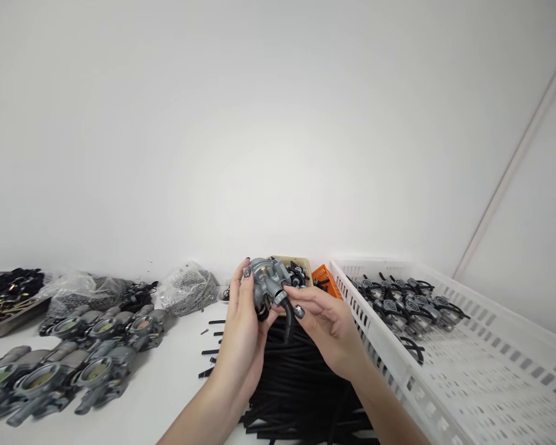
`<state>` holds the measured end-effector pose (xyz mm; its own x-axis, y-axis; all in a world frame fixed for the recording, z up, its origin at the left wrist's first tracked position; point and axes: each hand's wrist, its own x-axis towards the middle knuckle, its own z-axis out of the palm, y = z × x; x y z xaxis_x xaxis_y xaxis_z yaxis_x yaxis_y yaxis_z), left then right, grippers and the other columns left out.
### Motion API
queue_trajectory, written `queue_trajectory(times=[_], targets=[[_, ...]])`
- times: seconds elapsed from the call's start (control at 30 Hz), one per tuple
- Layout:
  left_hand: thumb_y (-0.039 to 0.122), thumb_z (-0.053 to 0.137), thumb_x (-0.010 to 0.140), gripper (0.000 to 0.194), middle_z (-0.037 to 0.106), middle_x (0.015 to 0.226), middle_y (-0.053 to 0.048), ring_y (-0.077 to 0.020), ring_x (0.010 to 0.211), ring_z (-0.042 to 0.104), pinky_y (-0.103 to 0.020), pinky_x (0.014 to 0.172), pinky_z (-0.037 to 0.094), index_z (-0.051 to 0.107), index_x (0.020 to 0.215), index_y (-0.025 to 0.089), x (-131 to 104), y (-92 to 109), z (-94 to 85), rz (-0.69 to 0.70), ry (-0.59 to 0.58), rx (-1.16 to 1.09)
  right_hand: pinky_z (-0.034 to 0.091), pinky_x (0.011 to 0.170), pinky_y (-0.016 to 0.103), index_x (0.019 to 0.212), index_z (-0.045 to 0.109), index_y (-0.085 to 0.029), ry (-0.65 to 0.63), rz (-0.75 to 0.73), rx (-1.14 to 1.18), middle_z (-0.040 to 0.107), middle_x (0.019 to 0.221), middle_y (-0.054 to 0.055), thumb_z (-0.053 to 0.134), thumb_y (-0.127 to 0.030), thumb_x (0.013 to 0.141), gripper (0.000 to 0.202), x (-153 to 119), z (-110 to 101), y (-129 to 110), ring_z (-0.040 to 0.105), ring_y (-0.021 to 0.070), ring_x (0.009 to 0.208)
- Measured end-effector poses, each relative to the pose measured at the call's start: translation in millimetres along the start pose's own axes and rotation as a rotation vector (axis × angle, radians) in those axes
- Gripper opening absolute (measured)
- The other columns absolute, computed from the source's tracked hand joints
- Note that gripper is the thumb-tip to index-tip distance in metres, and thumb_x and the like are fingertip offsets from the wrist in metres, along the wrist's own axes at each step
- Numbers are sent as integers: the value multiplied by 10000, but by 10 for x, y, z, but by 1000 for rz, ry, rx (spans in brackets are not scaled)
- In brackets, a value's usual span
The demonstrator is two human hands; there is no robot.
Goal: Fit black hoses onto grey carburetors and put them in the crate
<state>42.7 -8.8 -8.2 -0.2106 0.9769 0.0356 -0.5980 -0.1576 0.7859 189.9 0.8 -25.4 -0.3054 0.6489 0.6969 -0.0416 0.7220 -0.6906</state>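
A grey metal carburetor (265, 272) is held up in the middle of the view. My left hand (243, 321) is closed around its left side, thumb on top. From the carburetor's near right side a short black rubber hose (289, 320) points down toward me. The thumb and forefinger of my right hand (331, 324) close at the hose's upper end, beside the metal collar; the exact contact is partly hidden. Under both hands lies a pile of straight black rubber hoses (301, 389) on the white table (167, 383).
On the left, several carburetors (41, 380) lie in rows, with plastic bags (188, 289) and a metal tray (34, 315) of small parts behind. A cream bin (309, 272) and an orange basket (330, 281) stand ahead. At right, a white crate (445, 408) holds carburetors with hoses (412, 303).
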Motion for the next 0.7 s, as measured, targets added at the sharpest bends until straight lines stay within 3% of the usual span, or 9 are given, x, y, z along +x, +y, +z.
queue_trajectory(times=[0.17, 0.27, 0.33, 0.37, 0.43, 0.53, 0.57, 0.63, 0.7], targets=[[527, 588, 945, 479, 700, 1262, -40, -189, 1096, 704, -262, 778, 618, 509, 1403, 410, 23, -91, -25, -44, -34, -36, 630, 904, 370, 1371, 623, -246, -36, -214, -344, 782, 1109, 86, 539, -46, 918, 502, 7, -6, -29, 750, 215, 1026], [554, 603, 928, 487, 679, 1301, -20, -178, 1112, 696, -242, 765, 612, 509, 1394, 447, 15, -110, -42, -18, -28, -2, 626, 736, 324, 1285, 663, -254, 128, -477, -619, 767, 895, 54, 593, -27, 898, 454, 52, 25, 18, 725, 189, 805], [568, 611, 918, 498, 668, 1322, -18, -184, 1144, 682, -251, 785, 613, 517, 1392, 450, -7, -108, -37, -34, -44, 7, 593, 664, 323, 1176, 709, -264, 235, -586, -747, 680, 756, 25, 608, -45, 903, 364, 80, 12, 58, 663, 177, 700], [575, 611, 916, 501, 665, 1332, -20, -190, 1164, 673, -261, 799, 615, 524, 1392, 446, -22, -106, -29, -49, -56, 5, 588, 674, 337, 1123, 724, -271, 268, -603, -783, 641, 754, 25, 614, -65, 905, 320, 91, -9, 75, 652, 181, 716], [592, 609, 910, 505, 663, 1347, -24, -206, 1203, 655, -274, 814, 620, 541, 1386, 439, -55, -102, -7, -93, -71, 3, 596, 824, 419, 1055, 724, -279, 255, -589, -790, 646, 908, 65, 609, -110, 912, 249, 106, -69, 104, 681, 237, 952], [583, 610, 913, 481, 612, 1432, -4, -219, 1291, 595, -292, 842, 624, 569, 1366, 429, -96, -96, 26, -138, -83, -6, 471, 1099, 567, 1134, 626, -269, 38, -515, -642, 607, 1369, 123, 535, -133, 944, 251, 129, -154, 160, 466, 314, 1427], [565, 613, 918, 459, 590, 1460, 6, -215, 1312, 577, -292, 856, 621, 586, 1352, 418, -108, -91, 36, -149, -97, -17, 439, 1131, 585, 1176, 584, -267, -41, -502, -570, 561, 1463, 126, 504, -133, 958, 267, 141, -170, 185, 401, 309, 1481], [542, 620, 919, 433, 579, 1471, 1, -210, 1278, 597, -302, 877, 616, 621, 1321, 380, -132, -72, 53, -183, -150, -52, 428, 1139, 597, 1221, 539, -268, -129, -522, -448, 546, 1501, 135, 465, -146, 984, 277, 168, -181, 238, 412, 294, 1479], [565, 618, 907, 469, 628, 1405, -46, -221, 1132, 678, -348, 872, 619, 632, 1319, 341, -164, -35, 69, -232, -232, -88, 447, 1115, 607, 1206, 562, -273, -97, -568, -373, 632, 1397, 135, 469, -187, 1001, 241, 190, -176, 280, 506, 295, 1408]])
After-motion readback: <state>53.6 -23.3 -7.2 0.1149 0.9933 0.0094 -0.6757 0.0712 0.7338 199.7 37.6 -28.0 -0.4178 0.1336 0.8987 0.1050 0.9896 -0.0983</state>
